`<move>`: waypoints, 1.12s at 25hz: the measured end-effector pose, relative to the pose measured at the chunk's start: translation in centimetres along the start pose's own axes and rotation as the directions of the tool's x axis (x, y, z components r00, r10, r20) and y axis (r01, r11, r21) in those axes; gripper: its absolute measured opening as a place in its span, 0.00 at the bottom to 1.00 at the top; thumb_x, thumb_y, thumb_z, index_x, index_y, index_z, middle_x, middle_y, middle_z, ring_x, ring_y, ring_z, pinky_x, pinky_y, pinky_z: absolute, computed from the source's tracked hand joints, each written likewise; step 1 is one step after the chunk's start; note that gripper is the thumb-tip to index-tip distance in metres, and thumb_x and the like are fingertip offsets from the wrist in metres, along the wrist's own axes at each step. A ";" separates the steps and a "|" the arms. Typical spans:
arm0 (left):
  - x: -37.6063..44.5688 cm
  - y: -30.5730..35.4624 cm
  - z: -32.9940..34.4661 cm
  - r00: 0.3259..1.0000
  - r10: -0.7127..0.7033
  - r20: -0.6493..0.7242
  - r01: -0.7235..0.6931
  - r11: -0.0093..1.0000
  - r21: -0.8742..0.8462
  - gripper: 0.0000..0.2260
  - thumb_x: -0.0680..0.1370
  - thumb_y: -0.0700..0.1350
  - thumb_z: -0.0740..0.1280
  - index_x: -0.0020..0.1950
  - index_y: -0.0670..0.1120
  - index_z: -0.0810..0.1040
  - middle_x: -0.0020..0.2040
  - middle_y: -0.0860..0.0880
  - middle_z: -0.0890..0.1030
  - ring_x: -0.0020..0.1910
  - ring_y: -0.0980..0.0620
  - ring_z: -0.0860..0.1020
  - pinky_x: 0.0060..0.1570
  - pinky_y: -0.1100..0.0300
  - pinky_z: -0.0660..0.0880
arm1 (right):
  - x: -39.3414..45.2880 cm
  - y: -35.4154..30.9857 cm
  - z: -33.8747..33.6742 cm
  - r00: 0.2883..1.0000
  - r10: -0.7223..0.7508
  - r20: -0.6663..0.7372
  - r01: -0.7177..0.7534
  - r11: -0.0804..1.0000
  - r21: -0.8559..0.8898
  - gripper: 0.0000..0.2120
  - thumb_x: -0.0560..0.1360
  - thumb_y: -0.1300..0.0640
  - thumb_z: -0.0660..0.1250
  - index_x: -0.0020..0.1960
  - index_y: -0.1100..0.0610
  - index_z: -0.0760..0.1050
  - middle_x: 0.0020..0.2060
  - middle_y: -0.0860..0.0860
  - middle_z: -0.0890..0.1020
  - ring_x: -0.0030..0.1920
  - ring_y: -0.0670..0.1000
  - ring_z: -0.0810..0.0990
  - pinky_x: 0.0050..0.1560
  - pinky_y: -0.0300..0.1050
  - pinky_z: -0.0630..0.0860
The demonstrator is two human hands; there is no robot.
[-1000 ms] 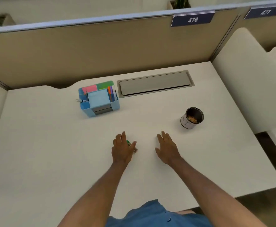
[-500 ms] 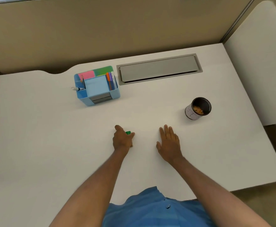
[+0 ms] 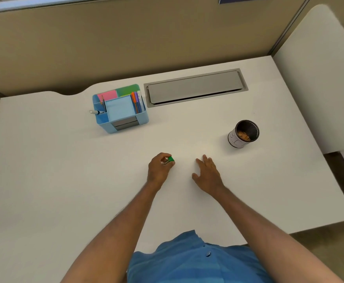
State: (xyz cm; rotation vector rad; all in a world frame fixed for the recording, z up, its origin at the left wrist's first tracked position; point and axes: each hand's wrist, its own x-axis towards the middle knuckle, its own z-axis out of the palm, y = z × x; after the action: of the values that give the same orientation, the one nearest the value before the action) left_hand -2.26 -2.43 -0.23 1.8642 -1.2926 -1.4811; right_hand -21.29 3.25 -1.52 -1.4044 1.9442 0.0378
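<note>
My left hand (image 3: pixel 160 168) is at the middle of the white desk (image 3: pixel 54 170), fingers curled round a small green binder clip (image 3: pixel 170 159) with silver wire handles; most of the clip is hidden in the fist. To its right my right hand (image 3: pixel 207 175) lies flat on the desk, fingers straight and holding nothing. A blue desk organiser (image 3: pixel 120 108) with sticky notes and pens stands behind my left hand. A dark mesh cup (image 3: pixel 244 134) with something orange-brown inside stands to the right, beyond my right hand.
A grey cable hatch (image 3: pixel 195 87) is set into the desk at the back. A tan partition (image 3: pixel 126 41) walls off the far edge. A white chair back (image 3: pixel 318 78) stands at the desk's right side. A marker (image 3: pixel 94 112) pokes from the organiser's left side.
My left hand has gone from lying flat over the green clip to curling its fingers round it and lifting it slightly. The right hand stays flat. The camera has tilted downward.
</note>
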 end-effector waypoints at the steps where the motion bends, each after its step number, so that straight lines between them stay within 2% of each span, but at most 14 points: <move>1: -0.2 0.3 -0.1 0.999 0.010 0.044 -0.009 1.000 -0.030 0.11 0.77 0.39 0.73 0.59 0.46 0.83 0.54 0.49 0.82 0.52 0.50 0.80 0.51 0.55 0.79 | 0.0 -0.5 -0.5 1.000 0.013 0.019 -0.015 0.993 0.115 0.30 0.82 0.50 0.64 0.81 0.54 0.59 0.83 0.56 0.55 0.83 0.56 0.52 0.80 0.52 0.57; 2: -0.4 0.6 -0.2 0.996 0.020 0.087 -0.015 0.999 -0.049 0.11 0.77 0.38 0.73 0.59 0.46 0.83 0.54 0.48 0.82 0.52 0.49 0.80 0.50 0.54 0.80 | 0.0 -1.1 -1.1 0.999 0.020 0.031 -0.028 0.965 0.260 0.28 0.82 0.51 0.65 0.80 0.53 0.62 0.81 0.55 0.61 0.81 0.56 0.59 0.78 0.51 0.60; 4: -0.7 1.1 -0.5 0.988 0.057 0.140 -0.050 0.997 -0.052 0.12 0.78 0.37 0.72 0.60 0.46 0.82 0.55 0.48 0.83 0.54 0.47 0.81 0.54 0.52 0.81 | -0.6 -2.4 -2.2 0.998 0.023 0.054 -0.049 0.829 0.557 0.25 0.80 0.53 0.66 0.77 0.49 0.67 0.76 0.50 0.70 0.72 0.52 0.73 0.70 0.47 0.70; 6: -1.1 1.6 -0.7 0.983 0.094 0.159 -0.087 0.995 -0.053 0.11 0.77 0.36 0.73 0.59 0.44 0.81 0.56 0.46 0.84 0.56 0.45 0.82 0.59 0.50 0.81 | -1.5 -3.7 -3.0 0.998 -0.041 0.053 -0.007 0.720 0.694 0.24 0.79 0.55 0.66 0.74 0.44 0.70 0.73 0.46 0.73 0.65 0.46 0.78 0.62 0.43 0.74; 8: -1.6 2.1 -1.0 0.977 0.123 0.173 -0.112 0.991 -0.070 0.11 0.77 0.37 0.74 0.59 0.43 0.80 0.55 0.44 0.85 0.57 0.45 0.83 0.60 0.50 0.81 | -2.2 -4.7 -3.6 0.992 -0.127 0.011 0.081 0.693 0.717 0.24 0.79 0.60 0.65 0.72 0.44 0.72 0.70 0.43 0.76 0.61 0.43 0.81 0.58 0.40 0.76; 10: -2.3 2.5 -1.4 0.970 0.154 0.186 -0.138 0.986 -0.096 0.11 0.77 0.36 0.73 0.59 0.42 0.80 0.54 0.44 0.85 0.56 0.45 0.83 0.57 0.53 0.81 | -2.9 -5.4 -3.9 0.986 -0.157 -0.047 0.144 0.691 0.709 0.22 0.79 0.63 0.66 0.69 0.46 0.76 0.64 0.45 0.81 0.59 0.45 0.83 0.59 0.41 0.77; 12: -2.8 2.7 -1.8 0.961 0.196 0.194 -0.177 0.978 -0.114 0.11 0.77 0.36 0.73 0.58 0.43 0.81 0.52 0.46 0.85 0.52 0.50 0.84 0.51 0.60 0.81 | -3.4 -5.7 -4.3 0.984 -0.147 -0.100 0.174 0.695 0.697 0.18 0.78 0.63 0.68 0.65 0.49 0.79 0.58 0.47 0.85 0.56 0.47 0.85 0.58 0.44 0.79; 14: -3.3 2.9 -2.4 0.946 0.243 0.215 -0.226 0.969 -0.104 0.10 0.77 0.38 0.73 0.58 0.44 0.82 0.50 0.50 0.85 0.48 0.58 0.83 0.49 0.64 0.80 | -3.8 -5.7 -4.7 0.983 -0.144 -0.115 0.183 0.679 0.711 0.15 0.76 0.63 0.72 0.61 0.52 0.81 0.53 0.49 0.88 0.53 0.49 0.87 0.59 0.48 0.82; 17: -3.8 3.2 -3.4 0.926 0.275 0.259 -0.264 0.961 -0.078 0.11 0.76 0.39 0.75 0.58 0.43 0.83 0.51 0.49 0.86 0.49 0.58 0.83 0.53 0.62 0.80 | -4.4 -5.5 -5.4 0.980 -0.173 -0.101 0.189 0.634 0.750 0.14 0.74 0.64 0.76 0.59 0.56 0.83 0.51 0.55 0.88 0.51 0.54 0.88 0.61 0.53 0.82; 22: -4.1 3.5 -4.9 0.900 0.287 0.329 -0.287 0.957 -0.052 0.10 0.75 0.38 0.76 0.55 0.42 0.84 0.48 0.49 0.86 0.46 0.60 0.83 0.53 0.61 0.80 | -5.5 -5.8 -5.9 0.966 -0.246 -0.079 0.218 0.612 0.761 0.12 0.74 0.66 0.75 0.57 0.59 0.83 0.50 0.58 0.87 0.48 0.59 0.88 0.59 0.55 0.83; 28: -5.2 3.2 -5.0 0.911 0.347 0.223 -0.353 0.935 -0.015 0.10 0.75 0.42 0.77 0.56 0.45 0.85 0.49 0.48 0.87 0.51 0.49 0.85 0.58 0.50 0.81 | -6.1 -6.6 -5.9 0.966 -0.229 -0.117 0.240 0.634 0.735 0.10 0.75 0.63 0.75 0.56 0.56 0.84 0.49 0.54 0.88 0.53 0.54 0.88 0.62 0.52 0.82</move>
State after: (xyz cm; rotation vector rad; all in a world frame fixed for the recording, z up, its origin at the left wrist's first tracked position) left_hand 1.07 -0.50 6.67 1.4099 -1.6568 -1.5086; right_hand -18.04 3.03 8.77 -1.0504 1.4697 -0.8175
